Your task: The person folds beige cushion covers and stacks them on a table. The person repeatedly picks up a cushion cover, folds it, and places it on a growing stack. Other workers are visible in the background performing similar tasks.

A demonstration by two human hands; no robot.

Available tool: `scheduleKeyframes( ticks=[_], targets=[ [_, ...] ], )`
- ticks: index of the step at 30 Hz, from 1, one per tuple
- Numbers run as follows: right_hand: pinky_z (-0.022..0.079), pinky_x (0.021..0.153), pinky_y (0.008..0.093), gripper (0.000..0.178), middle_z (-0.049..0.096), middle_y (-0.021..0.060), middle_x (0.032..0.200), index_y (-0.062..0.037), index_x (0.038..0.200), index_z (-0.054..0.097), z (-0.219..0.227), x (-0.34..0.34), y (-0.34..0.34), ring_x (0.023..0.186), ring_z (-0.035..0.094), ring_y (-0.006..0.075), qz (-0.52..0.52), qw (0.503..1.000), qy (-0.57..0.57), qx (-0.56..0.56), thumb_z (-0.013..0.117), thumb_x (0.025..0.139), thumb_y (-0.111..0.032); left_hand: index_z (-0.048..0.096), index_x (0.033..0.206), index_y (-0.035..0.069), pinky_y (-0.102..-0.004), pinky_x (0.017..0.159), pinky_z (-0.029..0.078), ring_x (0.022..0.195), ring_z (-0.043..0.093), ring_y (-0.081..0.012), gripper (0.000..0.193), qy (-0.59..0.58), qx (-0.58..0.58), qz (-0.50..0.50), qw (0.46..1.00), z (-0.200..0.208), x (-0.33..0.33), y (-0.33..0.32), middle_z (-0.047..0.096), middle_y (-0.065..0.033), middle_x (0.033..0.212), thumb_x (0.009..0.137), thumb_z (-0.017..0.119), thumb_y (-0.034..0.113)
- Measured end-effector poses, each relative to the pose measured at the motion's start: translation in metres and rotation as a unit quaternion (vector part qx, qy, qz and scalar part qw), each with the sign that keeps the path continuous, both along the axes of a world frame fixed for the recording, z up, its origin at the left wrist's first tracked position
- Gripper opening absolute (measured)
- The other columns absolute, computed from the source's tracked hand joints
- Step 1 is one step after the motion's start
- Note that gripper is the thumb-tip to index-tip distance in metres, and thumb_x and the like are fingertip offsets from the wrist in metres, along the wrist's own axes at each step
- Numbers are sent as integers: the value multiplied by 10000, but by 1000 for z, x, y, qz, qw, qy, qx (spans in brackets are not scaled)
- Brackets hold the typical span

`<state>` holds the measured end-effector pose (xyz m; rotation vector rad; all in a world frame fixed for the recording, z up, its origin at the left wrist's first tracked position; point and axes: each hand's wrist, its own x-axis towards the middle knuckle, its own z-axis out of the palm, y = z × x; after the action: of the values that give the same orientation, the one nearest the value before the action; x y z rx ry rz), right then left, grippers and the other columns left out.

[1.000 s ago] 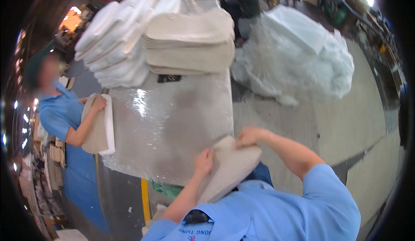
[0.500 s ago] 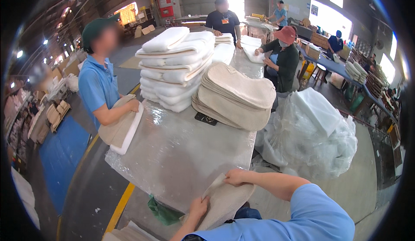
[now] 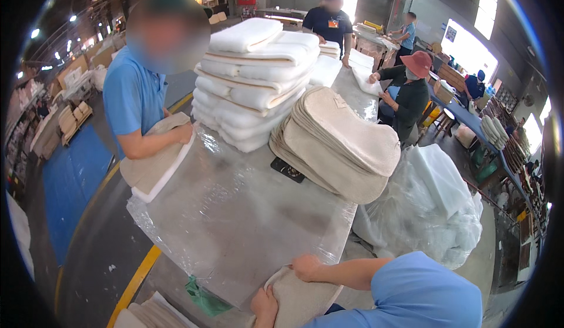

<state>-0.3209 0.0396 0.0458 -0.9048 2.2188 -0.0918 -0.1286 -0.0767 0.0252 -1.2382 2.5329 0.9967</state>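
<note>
A beige cover (image 3: pixel 301 297) lies at the near edge of the table (image 3: pixel 258 234), directly before the person's body. The left hand (image 3: pixel 265 305) grasps the cover's left side, fingers curled over it; the right hand (image 3: pixel 306 268) clasps the upper edge, fingers closed on the fabric. Farther along the table stands a stack of similar covers (image 3: pixel 335 146); to its left rises a pile of white pads (image 3: pixel 252 87). At left, a co-worker (image 3: pixel 132 104) holds a second cover (image 3: pixel 154 159). A clear plastic bundle (image 3: pixel 432 204) rests right of the table.
</note>
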Motion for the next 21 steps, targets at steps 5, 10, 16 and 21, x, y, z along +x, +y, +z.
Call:
scheduleKeyframes(
  ticks=[5,10,16,21],
  targets=[
    [562,944,544,342,744,260,1144,-32,1140,753,-10,0,-2,1102,715,436,-27,999,-18,-23,567,1007,-286,690,955,5,-600,807,523,867,703,-509,539,-12,-37,-1,999,-1,-1,3,732,-280,895,1052,508,503],
    [551,965,547,354,750,220,1145,-81,1184,737,-8,-9,-9,1120,703,433,-21,997,-11,-74,537,1025,-326,714,985,11,-570,842,538,944,712,-480,574,-7,-31,-54,998,7,4,-15,739,-272,958,996,577,568],
    [547,978,544,364,733,216,1189,-86,1184,732,-14,-11,6,1154,687,416,-31,993,-5,-115,532,1039,-354,712,1307,23,-576,948,510,1116,710,-469,639,46,208,43,976,31,78,-38,756,-227,1222,931,727,540],
    [551,968,546,379,738,231,1125,-58,1178,718,-18,-10,10,1102,694,443,27,993,11,-117,520,1047,-353,696,1023,-19,-588,839,490,984,647,-555,543,42,17,-3,999,30,105,-30,687,-348,1007,1025,577,511]
  ],
)
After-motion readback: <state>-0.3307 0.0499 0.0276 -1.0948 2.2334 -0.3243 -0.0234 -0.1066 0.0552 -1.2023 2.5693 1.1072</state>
